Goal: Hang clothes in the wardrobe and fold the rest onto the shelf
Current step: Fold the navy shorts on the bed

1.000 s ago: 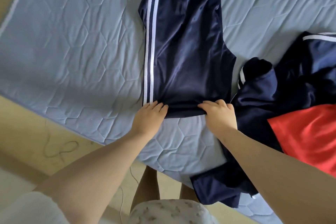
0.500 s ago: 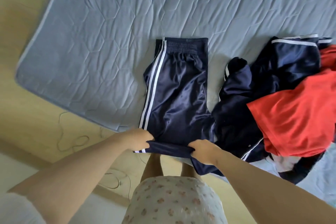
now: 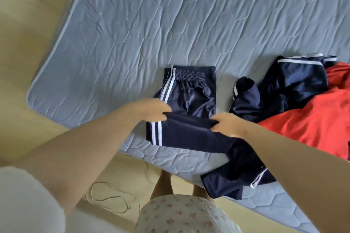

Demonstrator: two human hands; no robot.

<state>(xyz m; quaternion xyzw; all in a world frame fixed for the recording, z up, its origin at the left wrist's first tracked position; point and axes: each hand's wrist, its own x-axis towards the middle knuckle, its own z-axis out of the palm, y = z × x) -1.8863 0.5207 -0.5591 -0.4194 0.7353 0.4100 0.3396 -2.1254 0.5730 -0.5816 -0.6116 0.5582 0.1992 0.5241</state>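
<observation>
On the grey-blue mattress (image 3: 170,24) the navy track pants (image 3: 189,96) lay lengthwise, waistband flat at the far end, white side stripes on the left. Left hand (image 3: 151,108): fingers curled round the striped edge of a raised fold. Right hand (image 3: 227,125): thumb and fingers pinched the same fold at its other corner. Neither hand had anything else in it. The leg end hung doubled from that fold, over the near part of the mattress and short of the waistband.

Status, my read: first garment mid-fold, probably one more fold from a compact stack. Not on any shelf yet. Wardrobe and shelf weren't in view, so couldn't tell if anything was already hung or stowed.

Left to do: unsorted heap just right of the pants, a dark navy striped garment (image 3: 295,85) tangled with a red garment (image 3: 312,123) lying on top. Another navy piece (image 3: 236,176) with white piping draped over the near mattress edge, under the right forearm. Couldn't tell if it was part of the heap's navy item. No hangers visible. Overall: early, most of the job open.
</observation>
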